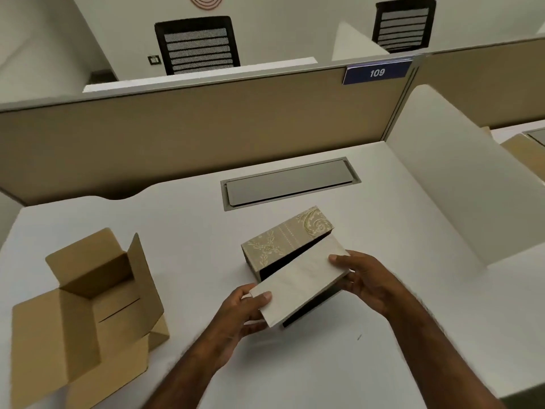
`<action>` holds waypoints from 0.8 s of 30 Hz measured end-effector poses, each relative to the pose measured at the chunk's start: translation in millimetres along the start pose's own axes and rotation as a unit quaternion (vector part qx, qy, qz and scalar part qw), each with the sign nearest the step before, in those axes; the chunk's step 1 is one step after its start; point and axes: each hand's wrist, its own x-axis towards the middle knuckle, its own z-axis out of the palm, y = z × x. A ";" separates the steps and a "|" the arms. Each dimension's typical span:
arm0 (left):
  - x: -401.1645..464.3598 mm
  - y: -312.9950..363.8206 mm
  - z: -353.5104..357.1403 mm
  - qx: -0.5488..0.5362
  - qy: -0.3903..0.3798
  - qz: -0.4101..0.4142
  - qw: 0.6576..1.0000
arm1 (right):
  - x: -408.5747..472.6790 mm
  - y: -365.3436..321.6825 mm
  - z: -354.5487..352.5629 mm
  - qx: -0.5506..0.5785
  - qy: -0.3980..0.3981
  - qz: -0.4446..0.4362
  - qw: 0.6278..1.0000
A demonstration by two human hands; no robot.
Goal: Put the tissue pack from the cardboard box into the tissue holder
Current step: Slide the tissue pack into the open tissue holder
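Step in hand: insertion. Tissue pack (300, 286) out of the cardboard box (88, 314), held above and against the near side of the tissue holder (283, 240). Pack pale, flat, tilted, far long edge angled down toward the holder's dark open side; not yet inside, judged from most of the pack showing clear of the opening.

Left hand (244, 311): clamped on the pack's near-left end, thumb on top face, fingers underneath. Right hand (362, 278): clamped on the pack's right end, thumb over the top edge, fingers wrapped below. Both hands closed on the pack, none free.

Holder: patterned beige-gold fabric shell, lying on the white desk (383, 349), opening turned toward the person. A dark strip visible below the pack's near edge, probably the holder's flap or base; cannot tell which.

Cardboard box: well left of the holder, flaps spread open, interior appears empty.

Next move, judged: level the pack with the opening, feed the far long edge in first, slide away from the body. Likely snag: pack corners catching the holder's rim, or the unanchored holder sliding back under the push.
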 end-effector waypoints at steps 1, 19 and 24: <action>6.5 -3.0 6.3 -0.003 0.008 -0.006 1.000 | 6.3 2.4 -8.2 -0.009 0.005 0.006 1.000; 61.6 -45.6 51.0 0.009 0.206 -0.022 0.978 | 65.1 16.1 -49.6 -0.186 0.025 0.041 0.981; 61.0 -44.0 57.0 0.043 0.245 -0.005 0.969 | 68.2 12.7 -56.5 -0.263 0.034 0.007 0.964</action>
